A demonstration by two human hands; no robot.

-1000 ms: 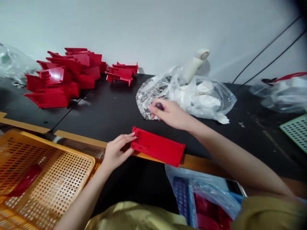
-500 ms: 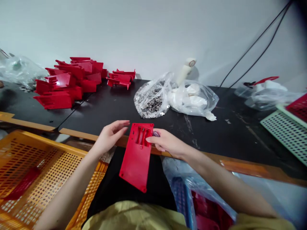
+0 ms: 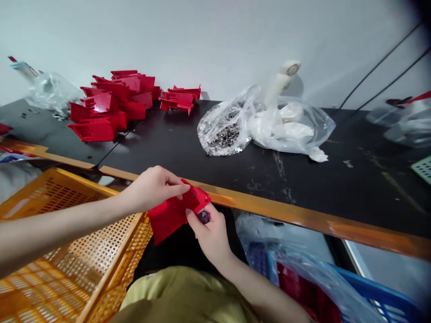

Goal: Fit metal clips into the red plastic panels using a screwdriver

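A red plastic panel (image 3: 168, 220) with a recess near one end is tilted over my lap, by the front edge of the table. My right hand (image 3: 212, 231) grips it at its near right side, thumb on top. Tucked in that same hand is a purple, rounded object (image 3: 204, 217), perhaps a tool handle; most of it is hidden. My left hand (image 3: 158, 188) is pinched over the recessed end of the panel, fingertips touching it. Whatever lies between those fingertips is too small or hidden to make out.
Red plastic parts (image 3: 111, 103) are piled at the back left, beside a smaller stack (image 3: 181, 99). Clear bags hold small metal pieces (image 3: 227, 134) and white material (image 3: 289, 130). An orange basket (image 3: 101, 251) stands left of my lap, a blue crate (image 3: 377, 291) at right.
My left hand has come from beside the panel onto its recessed end and closed to a pinch. The panel has turned and tilted in my right hand. The view has shifted.
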